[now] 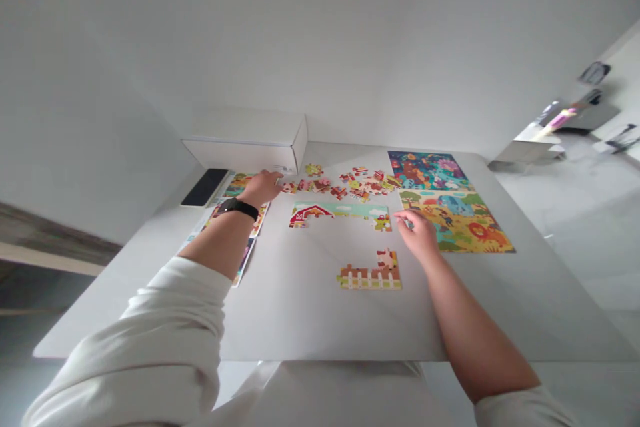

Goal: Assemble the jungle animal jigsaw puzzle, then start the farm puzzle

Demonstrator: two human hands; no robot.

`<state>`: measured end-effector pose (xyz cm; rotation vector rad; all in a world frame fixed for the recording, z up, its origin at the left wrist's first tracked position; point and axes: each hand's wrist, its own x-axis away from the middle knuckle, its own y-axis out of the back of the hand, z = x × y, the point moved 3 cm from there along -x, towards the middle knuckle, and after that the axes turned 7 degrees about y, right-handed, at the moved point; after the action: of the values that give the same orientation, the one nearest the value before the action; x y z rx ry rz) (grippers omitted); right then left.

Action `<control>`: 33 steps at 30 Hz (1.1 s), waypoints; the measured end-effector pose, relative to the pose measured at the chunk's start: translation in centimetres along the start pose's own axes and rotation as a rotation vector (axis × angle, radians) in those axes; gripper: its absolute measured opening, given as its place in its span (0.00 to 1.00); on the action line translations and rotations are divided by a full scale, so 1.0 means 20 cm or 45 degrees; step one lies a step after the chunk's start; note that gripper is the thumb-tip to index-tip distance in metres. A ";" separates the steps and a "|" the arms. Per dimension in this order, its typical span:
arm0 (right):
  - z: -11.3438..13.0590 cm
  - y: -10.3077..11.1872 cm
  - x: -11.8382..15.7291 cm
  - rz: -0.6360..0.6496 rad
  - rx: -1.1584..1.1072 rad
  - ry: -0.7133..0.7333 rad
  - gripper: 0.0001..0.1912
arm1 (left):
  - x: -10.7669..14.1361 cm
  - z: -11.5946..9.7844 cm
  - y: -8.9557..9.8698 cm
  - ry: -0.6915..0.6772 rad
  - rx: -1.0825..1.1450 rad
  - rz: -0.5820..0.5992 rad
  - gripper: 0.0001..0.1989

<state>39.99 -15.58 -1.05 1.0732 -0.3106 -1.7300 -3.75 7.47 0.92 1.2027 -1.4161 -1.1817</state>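
My left hand reaches to the left end of the loose puzzle pieces, its fingers closed together near the white box; what they hold, if anything, is too small to name. My right hand is just right of the joined strip with a red barn, thumb and index finger close together. Whether a piece is between them cannot be made out. Nearer to me lies a joined corner section with a white fence, apart from the barn strip.
A white box stands at the back left, beside a dark phone. Picture sheets lie under my left forearm. On the right are a blue finished picture and a yellow animal picture.
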 end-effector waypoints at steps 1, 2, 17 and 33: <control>-0.01 0.01 0.00 -0.017 -0.003 -0.030 0.13 | -0.03 0.00 -0.01 -0.006 -0.023 0.034 0.28; -0.02 0.01 -0.01 -0.032 -0.006 -0.059 0.14 | -0.06 0.00 -0.02 -0.029 -0.042 0.063 0.27; 0.01 0.00 -0.01 -0.001 -0.110 -0.121 0.15 | -0.01 0.01 0.15 0.121 0.770 0.054 0.11; 0.26 -0.07 0.01 0.229 -0.908 -0.463 0.27 | 0.71 -1.00 -0.18 -0.336 1.796 0.383 0.24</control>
<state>35.01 -16.66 0.94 0.2084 0.0021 -1.6673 14.85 -8.96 0.79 1.6049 -2.6548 0.0533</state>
